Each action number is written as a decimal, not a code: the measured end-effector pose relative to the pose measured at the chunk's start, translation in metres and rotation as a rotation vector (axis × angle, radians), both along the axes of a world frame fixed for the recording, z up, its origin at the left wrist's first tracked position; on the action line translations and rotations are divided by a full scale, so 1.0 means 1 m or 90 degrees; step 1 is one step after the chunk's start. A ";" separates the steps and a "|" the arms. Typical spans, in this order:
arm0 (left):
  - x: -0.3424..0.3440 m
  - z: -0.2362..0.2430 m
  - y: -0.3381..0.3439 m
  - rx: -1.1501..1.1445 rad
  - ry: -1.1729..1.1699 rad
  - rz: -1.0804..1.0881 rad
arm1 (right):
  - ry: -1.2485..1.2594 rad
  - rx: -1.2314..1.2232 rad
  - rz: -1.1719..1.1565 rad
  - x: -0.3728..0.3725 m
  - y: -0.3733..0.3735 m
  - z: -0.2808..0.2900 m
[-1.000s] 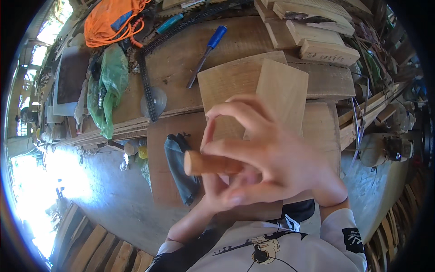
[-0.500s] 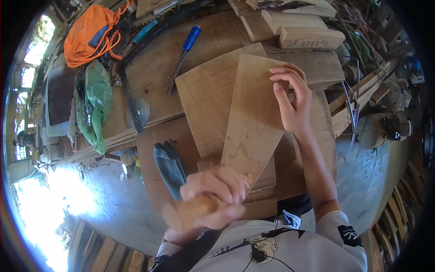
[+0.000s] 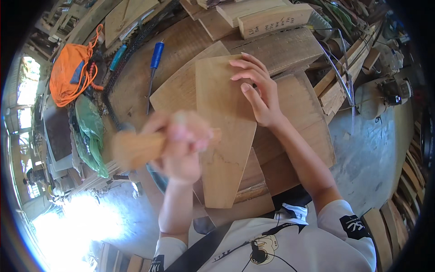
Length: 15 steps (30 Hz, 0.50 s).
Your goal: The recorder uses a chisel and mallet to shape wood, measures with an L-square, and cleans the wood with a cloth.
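The pale board [image 3: 226, 118] lies across a wider brown board [image 3: 179, 86] on the counter [image 3: 129, 90]. I see the left hand [image 3: 179, 140] wrapped around a wooden piece [image 3: 138, 148], blurred, jutting out left of the pale board. The right hand [image 3: 258, 88], loosely curled with thumb apart, rests at the pale board's upper right edge. Left of that board lies a blue-handled tool [image 3: 157, 56].

Wavy-grained pale tan board [image 3: 230, 143], golden-brown wooden piece [image 3: 136, 148], blue tool handle [image 3: 157, 55], orange bag [image 3: 63, 84], green bag [image 3: 89, 123]
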<state>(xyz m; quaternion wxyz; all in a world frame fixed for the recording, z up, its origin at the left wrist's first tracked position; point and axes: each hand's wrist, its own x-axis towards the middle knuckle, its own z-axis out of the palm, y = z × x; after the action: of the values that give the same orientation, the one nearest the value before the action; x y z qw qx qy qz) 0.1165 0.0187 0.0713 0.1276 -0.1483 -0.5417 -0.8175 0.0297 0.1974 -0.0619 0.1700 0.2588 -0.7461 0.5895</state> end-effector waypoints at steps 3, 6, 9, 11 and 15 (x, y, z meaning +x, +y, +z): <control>0.012 0.011 -0.016 0.047 0.138 -0.027 | 0.007 -0.015 0.003 0.001 0.000 0.000; 0.015 -0.018 -0.017 0.103 -0.139 0.119 | -0.020 -0.055 0.009 0.002 -0.002 -0.001; 0.018 -0.020 -0.023 -0.088 0.048 -0.032 | -0.012 -0.029 0.003 0.002 -0.002 -0.001; 0.017 -0.018 -0.017 -0.107 0.096 -0.031 | -0.017 -0.044 0.005 0.002 -0.002 -0.001; 0.013 -0.019 0.002 -0.038 0.046 0.011 | -0.004 -0.034 0.005 0.002 -0.002 0.002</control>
<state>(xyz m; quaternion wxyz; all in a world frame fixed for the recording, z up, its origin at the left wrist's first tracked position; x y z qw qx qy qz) 0.1293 0.0205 0.0519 0.1495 -0.1766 -0.5624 -0.7938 0.0322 0.1957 -0.0602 0.1724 0.2552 -0.7296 0.6105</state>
